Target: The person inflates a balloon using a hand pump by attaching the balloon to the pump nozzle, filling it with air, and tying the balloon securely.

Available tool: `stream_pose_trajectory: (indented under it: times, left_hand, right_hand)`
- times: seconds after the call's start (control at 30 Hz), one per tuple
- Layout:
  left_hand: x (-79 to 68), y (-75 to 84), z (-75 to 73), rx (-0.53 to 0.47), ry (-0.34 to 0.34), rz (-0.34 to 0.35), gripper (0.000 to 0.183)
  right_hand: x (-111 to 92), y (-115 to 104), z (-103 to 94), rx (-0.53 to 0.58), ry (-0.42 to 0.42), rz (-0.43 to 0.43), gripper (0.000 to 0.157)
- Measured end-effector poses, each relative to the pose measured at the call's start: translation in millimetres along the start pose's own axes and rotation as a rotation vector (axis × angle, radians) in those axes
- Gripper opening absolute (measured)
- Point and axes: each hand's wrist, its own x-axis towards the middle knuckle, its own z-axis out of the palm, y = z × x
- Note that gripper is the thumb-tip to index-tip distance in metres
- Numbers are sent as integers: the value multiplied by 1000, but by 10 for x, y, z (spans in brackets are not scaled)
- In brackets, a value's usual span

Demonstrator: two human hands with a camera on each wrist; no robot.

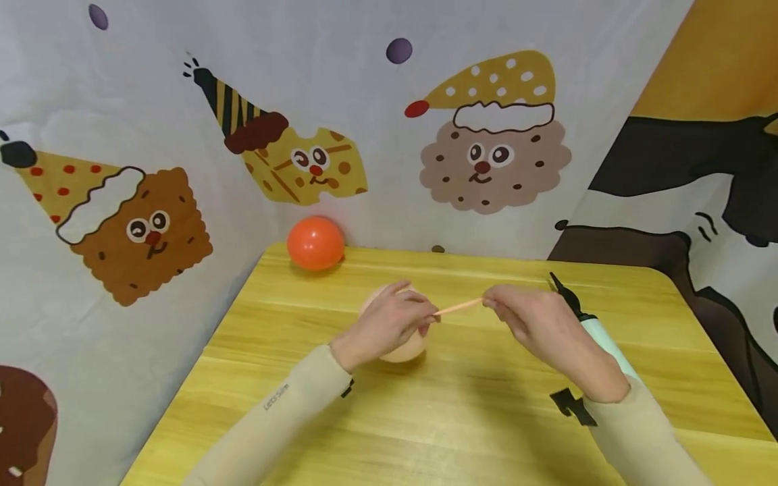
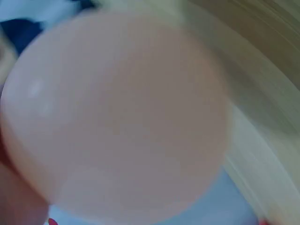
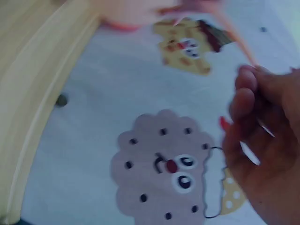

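A pale peach balloon point(image 1: 406, 351), round and inflated, hangs under my left hand point(image 1: 392, 318), which pinches it at the neck. From those fingers the balloon's neck point(image 1: 460, 306) runs stretched in a thin strip to my right hand point(image 1: 537, 320). The thumb and fingertips of the right hand pinch the strip's end, as the right wrist view shows too. In the left wrist view the balloon point(image 2: 117, 117) fills most of the picture, and most of the left hand is hidden behind it.
An inflated orange balloon point(image 1: 315, 244) sits at the table's back left corner. A mint-green hand pump point(image 1: 610, 344) with a black nozzle lies on the wooden table point(image 1: 425, 432) behind the right forearm. Behind the table hangs a cloth point(image 1: 383, 101) printed with cartoon snacks.
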Motion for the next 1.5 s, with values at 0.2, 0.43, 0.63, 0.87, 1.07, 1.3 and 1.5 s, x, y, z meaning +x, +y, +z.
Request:
stream_pose_trajectory:
  times: [0.2,0.43,0.63,0.87,1.07,1.3,1.5]
  left_hand:
    - [110,-28,-129,-694,-268,-249,24]
    - [-85,-228,-204,-677,-323,-343,22]
    - [-91,-217,-172,-696,-411,-240,18]
    - [-88,-185,-111,-996,-431,-291,19]
    - [-66,-118,24,-1247,-420,-340,25]
    - [-43,-114,157,-1495,-121,-334,55]
    - [-87,-201,264,-1601,236,-557,50]
  right_hand:
    - [159,331,218,-229,186,-102,45]
    - [233,676,270,-379,348,-193,27]
    - [269,763,405,-402,355,-129,24]
    - [320,846,586,-365,373,-26,30]
    - [424,802,719,-254,307,92,18]
    - [413,645,1003,-98,78,283,9]
    - [290,347,1161,120,-118,306,14]
